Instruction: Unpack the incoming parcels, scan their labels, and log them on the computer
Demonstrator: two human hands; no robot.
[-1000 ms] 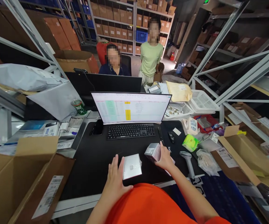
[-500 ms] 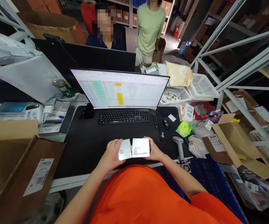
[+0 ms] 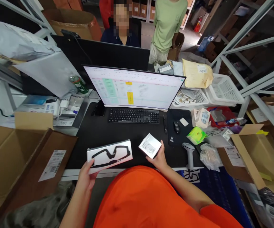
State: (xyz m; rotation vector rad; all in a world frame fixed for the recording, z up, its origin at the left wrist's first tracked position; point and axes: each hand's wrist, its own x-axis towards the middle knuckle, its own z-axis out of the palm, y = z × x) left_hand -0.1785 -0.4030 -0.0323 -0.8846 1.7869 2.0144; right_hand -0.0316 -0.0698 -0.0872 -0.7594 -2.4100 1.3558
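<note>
My left hand (image 3: pixel 88 173) grips the near left end of a long white box (image 3: pixel 110 155) printed with a black goggle-like outline. Its thumb lies on the printed face, and the box is tilted above the desk mat. A smaller white box (image 3: pixel 149 146) with a label of fine print is held in my right hand (image 3: pixel 159 157), fingers around its right and lower edges. The two boxes are apart. Just beyond them lies a black keyboard (image 3: pixel 134 116) in front of a monitor (image 3: pixel 137 85) that shows a spreadsheet.
Open cardboard boxes stand at the left (image 3: pixel 56 158) and right (image 3: pixel 243 152). A barcode scanner (image 3: pixel 189 155), a mouse (image 3: pixel 176 126) and a bagged item (image 3: pixel 209 156) lie on the right. White baskets (image 3: pixel 227 90) sit behind. Two people are beyond the monitors.
My hands have moved apart, each with a white box. The left box has turned to show its long printed face; the right box is tilted. The camera view has shifted left.
</note>
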